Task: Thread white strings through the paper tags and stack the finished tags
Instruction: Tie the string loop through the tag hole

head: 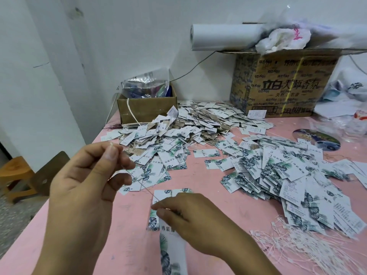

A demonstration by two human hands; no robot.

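Note:
My left hand [87,175] is raised above the pink table [198,191] and pinches the upper end of a thin white string [139,183] between thumb and forefinger. The string runs down and right to my right hand [190,219]. My right hand pinches the string's lower end and presses on a few white tags with green leaf print [172,251] lying near the table's front edge. A big heap of tags with strings [190,124] lies at the back. A second spread of leaf-print tags [288,175] lies on the right. A bundle of loose white strings [309,243] lies at the front right.
A small open cardboard box [147,108] with a plastic bag stands at the back left. A large printed carton [282,84] with a white roll [224,36] on top stands at the back right. A round printed disc [317,139] lies right. A wooden stool [15,175] stands left of the table.

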